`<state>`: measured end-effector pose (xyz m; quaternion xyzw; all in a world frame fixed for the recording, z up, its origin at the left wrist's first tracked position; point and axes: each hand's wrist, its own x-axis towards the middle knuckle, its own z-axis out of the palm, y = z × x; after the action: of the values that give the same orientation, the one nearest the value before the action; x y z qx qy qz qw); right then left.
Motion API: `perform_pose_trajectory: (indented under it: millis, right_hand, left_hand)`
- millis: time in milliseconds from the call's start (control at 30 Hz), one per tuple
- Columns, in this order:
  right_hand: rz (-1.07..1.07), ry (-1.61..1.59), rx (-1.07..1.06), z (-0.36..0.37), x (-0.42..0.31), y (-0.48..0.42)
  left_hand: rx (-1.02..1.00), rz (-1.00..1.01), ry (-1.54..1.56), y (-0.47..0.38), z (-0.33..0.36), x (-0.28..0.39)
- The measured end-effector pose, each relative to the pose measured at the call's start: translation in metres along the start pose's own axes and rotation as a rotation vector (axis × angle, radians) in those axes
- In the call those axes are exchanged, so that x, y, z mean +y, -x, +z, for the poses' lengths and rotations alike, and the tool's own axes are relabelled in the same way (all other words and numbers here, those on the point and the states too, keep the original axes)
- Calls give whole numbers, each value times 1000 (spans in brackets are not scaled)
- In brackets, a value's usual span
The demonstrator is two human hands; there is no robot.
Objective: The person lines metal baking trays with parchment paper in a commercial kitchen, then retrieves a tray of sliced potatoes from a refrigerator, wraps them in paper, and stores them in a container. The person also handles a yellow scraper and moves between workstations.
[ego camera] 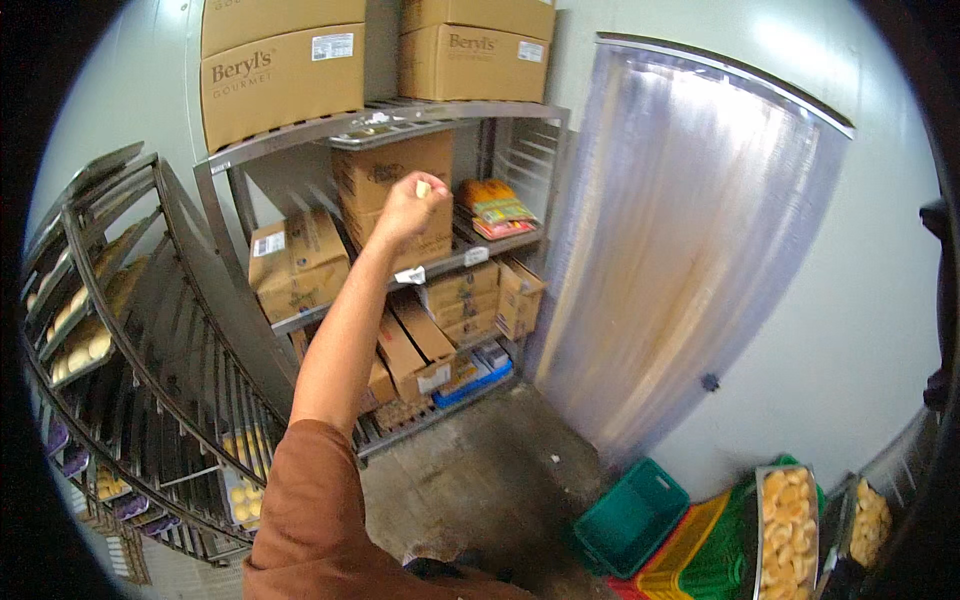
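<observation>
My left hand (415,206) is raised at the end of an outstretched bare arm with a brown sleeve. Its fingers are curled around a small pale yellow piece (423,189), only partly visible, so I cannot tell what it is. Behind the hand, stacked cardboard cartons (394,169) stand on the middle level of a metal shelving rack (495,112); whether the hand touches them is unclear. Orange and green plastic packets (499,206) lie right of the hand on the same level. My right hand is out of view.
Large cartons (285,82) top the rack. Left stands a tray trolley (172,300) with dough pieces (82,356). A plastic strip curtain (690,225) covers a doorway. Lower right are a green crate (634,517) and a tray of pale baked pieces (786,525).
</observation>
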<state>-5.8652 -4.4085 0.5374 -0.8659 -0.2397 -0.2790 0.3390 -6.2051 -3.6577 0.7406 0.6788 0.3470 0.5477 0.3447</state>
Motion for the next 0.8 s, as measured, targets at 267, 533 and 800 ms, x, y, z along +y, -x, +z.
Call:
perform_pose_trajectory:
  millis: [267,533,800]
  right_hand:
    - [93,-931,-713,274,-218,-78]
    - [-114,-1660,-1587,428,-540,-153]
    - [407,-2174,-1978,411,-771,-186]
  left_hand:
    - [413,-46,-592,-108,-101,-21]
    - [315,-8,-656,-72,-91,7]
    - [241,49,-688,26,-21,65]
